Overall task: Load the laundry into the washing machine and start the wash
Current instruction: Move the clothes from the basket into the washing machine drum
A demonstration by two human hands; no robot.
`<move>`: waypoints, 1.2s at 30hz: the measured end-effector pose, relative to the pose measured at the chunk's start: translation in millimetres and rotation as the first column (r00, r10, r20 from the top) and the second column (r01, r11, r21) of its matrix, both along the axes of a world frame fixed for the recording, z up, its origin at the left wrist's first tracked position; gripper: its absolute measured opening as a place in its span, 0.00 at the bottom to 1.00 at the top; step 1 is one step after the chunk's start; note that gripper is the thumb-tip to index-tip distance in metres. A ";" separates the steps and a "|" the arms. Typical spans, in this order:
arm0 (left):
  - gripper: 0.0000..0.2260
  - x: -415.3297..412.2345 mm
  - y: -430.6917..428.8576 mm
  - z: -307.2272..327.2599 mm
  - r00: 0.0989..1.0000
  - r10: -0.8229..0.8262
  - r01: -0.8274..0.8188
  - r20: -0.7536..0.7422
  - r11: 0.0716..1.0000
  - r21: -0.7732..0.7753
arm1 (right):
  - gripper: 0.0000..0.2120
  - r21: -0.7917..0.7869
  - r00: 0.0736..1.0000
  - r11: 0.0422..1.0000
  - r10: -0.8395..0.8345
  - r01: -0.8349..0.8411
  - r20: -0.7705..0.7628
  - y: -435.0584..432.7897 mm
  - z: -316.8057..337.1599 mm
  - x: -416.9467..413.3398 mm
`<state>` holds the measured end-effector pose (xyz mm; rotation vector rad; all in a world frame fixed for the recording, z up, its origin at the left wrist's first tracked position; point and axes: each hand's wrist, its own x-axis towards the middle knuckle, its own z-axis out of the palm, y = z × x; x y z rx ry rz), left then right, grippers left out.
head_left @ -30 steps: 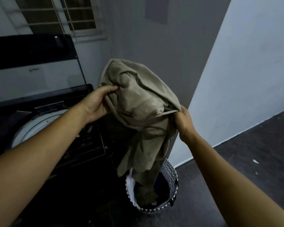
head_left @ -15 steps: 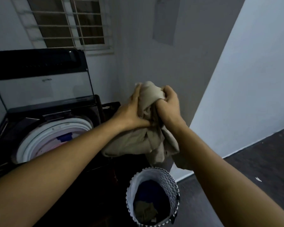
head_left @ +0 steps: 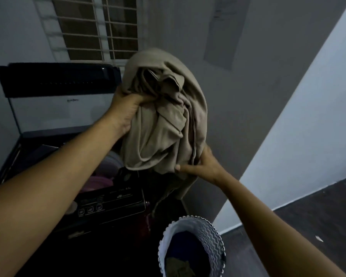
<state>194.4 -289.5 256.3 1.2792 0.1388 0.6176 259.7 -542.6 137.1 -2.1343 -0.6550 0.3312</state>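
1. Laundry half loaded: pink clothes already in washing machine point(head_left: 108, 200), lid up; dark pieces left in basket point(head_left: 212, 236).
2. Beige garment point(head_left: 164, 124) bunched above machine's right edge, clenched by left hand point(head_left: 126, 110) and right hand point(head_left: 200, 166).
3. Wash not started; panel lettering unreadable.

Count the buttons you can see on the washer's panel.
3, in a row at the panel's front left. The left arm may hide more.
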 end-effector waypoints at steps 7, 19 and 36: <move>0.29 -25.7 103.8 5.6 0.994 -0.103 0.101 -0.023 0.993 -0.065 | 0.13 0.487 0.948 0.842 -0.083 0.232 -0.308 128.7 40.5 4.7; 0.21 -93.2 280.7 -112.4 0.921 0.224 -0.191 -0.318 0.972 0.134 | 0.15 0.621 0.861 0.722 0.070 0.305 -0.504 312.5 27.7 2.4; 0.46 -90.3 372.2 -299.9 0.658 0.371 0.156 -0.655 0.784 0.601 | 0.41 -0.424 0.987 0.894 0.162 -0.147 0.000 384.9 -138.7 13.6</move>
